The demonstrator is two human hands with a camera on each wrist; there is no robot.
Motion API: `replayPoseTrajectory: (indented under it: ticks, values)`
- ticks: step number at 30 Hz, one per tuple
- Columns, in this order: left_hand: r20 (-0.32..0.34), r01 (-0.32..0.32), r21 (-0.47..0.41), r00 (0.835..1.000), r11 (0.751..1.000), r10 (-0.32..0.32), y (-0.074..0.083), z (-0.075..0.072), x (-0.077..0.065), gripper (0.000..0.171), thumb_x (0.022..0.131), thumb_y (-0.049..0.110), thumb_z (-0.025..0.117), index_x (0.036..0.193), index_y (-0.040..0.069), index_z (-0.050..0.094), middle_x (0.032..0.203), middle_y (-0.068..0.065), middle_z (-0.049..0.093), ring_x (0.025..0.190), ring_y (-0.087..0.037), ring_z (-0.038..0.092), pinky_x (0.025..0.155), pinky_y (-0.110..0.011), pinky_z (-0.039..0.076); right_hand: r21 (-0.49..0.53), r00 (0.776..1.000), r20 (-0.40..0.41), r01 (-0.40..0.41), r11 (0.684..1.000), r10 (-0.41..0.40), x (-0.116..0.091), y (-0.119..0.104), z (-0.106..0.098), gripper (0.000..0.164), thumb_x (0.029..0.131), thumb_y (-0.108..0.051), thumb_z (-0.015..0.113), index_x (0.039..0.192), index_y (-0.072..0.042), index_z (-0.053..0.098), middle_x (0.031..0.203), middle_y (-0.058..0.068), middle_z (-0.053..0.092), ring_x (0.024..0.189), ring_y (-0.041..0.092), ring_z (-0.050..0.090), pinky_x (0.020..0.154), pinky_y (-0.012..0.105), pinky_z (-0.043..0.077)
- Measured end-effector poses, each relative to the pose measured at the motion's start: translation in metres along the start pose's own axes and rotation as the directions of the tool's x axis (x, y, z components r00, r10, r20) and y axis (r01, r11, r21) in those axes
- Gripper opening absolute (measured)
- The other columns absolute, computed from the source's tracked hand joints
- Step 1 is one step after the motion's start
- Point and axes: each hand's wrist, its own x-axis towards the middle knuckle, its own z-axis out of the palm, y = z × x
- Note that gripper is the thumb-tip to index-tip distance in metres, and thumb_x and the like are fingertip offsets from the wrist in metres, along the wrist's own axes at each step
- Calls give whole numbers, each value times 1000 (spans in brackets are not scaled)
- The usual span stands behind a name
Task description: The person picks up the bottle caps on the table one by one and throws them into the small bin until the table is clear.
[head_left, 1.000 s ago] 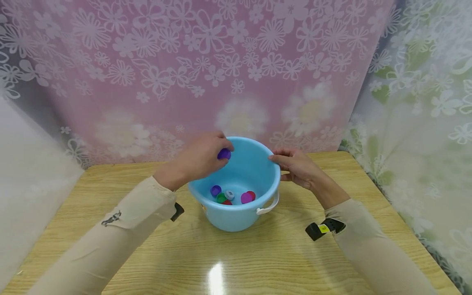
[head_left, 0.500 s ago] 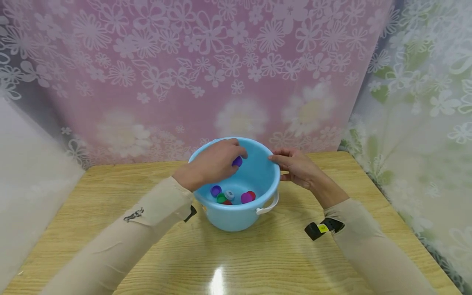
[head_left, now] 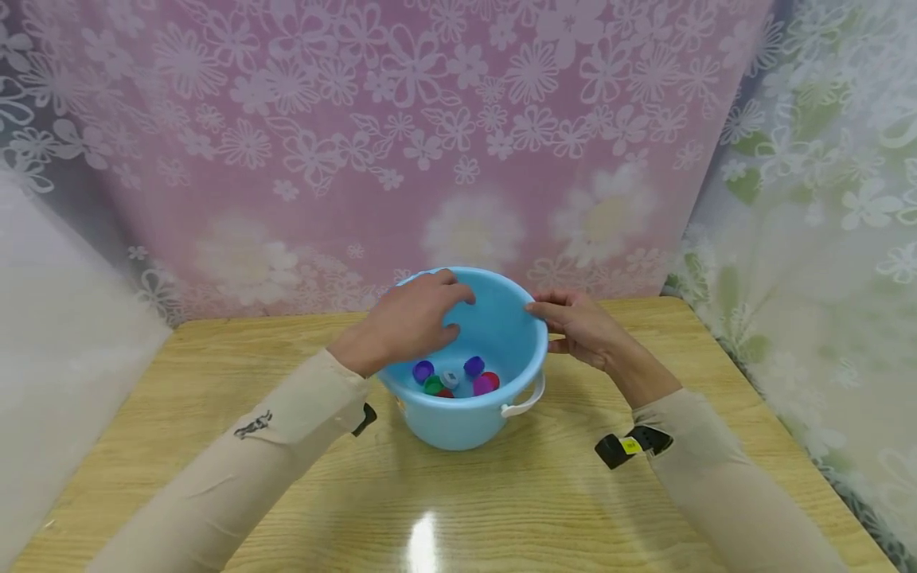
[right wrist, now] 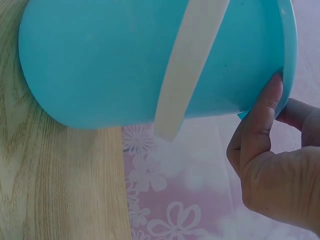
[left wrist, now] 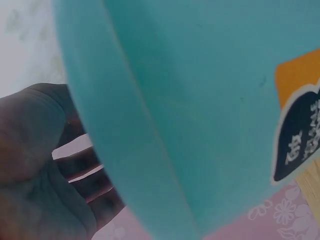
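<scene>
A light blue plastic bucket (head_left: 458,426) stands upright on the table. My left hand (head_left: 415,318) is over its left rim, fingers relaxed and apart, holding nothing. In the left wrist view that hand (left wrist: 45,165) shows behind the bucket's rim. On the bucket's floor lie several small plastic bottle caps: a purple cap (head_left: 474,366), another purple cap (head_left: 423,371), a green cap (head_left: 433,385), a white cap (head_left: 450,379), a magenta cap (head_left: 484,386) and red ones. At the right, my right hand (head_left: 583,328) pinches the bucket's rim between thumb and fingers.
The bucket's white handle (head_left: 524,402) hangs down at its right side. The wooden table (head_left: 344,493) reaches back to a pink flowered curtain (head_left: 401,159). Pale flowered cloth (head_left: 824,263) hangs along the right side.
My left hand moved right over the bucket and let go of a purple cap, which now lies on the bucket's floor. The right hand keeps its hold on the rim.
</scene>
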Motion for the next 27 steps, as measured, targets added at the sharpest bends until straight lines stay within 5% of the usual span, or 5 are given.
replayPoseTrajectory:
  ticks: [5,13,20,27]
  values:
    - [-109,73,-65,991,995,-80,-12,0,-10,36,91,24,61,125,13,60,123,-5,54,100,-21,57,78,-37,53,-3,1000,9,-8,1000,8,2,0,-1,36,96,-22,59,119,2,47,109,14,57,92,24,66,72,37,57]
    - [-302,147,-217,930,965,-210,-36,-4,-30,35,91,21,58,125,12,59,127,-7,51,101,-27,58,77,-42,53,73,997,73,-21,997,16,4,3,-6,42,96,-21,59,124,6,43,114,15,54,97,26,65,78,40,56]
    - [-474,105,-319,843,942,-255,-56,3,-48,33,90,11,55,123,6,60,122,-11,53,103,-28,56,79,-41,52,78,996,92,-22,997,15,4,7,-12,46,96,-26,58,128,3,43,120,16,52,102,29,62,81,41,55]
    - [-547,159,-390,753,907,-367,-77,14,-67,34,91,13,52,124,7,59,122,-10,52,102,-26,55,76,-40,49,-17,999,53,1,1000,0,1,13,-21,54,98,-40,51,136,-3,44,119,14,52,101,24,61,82,41,54]
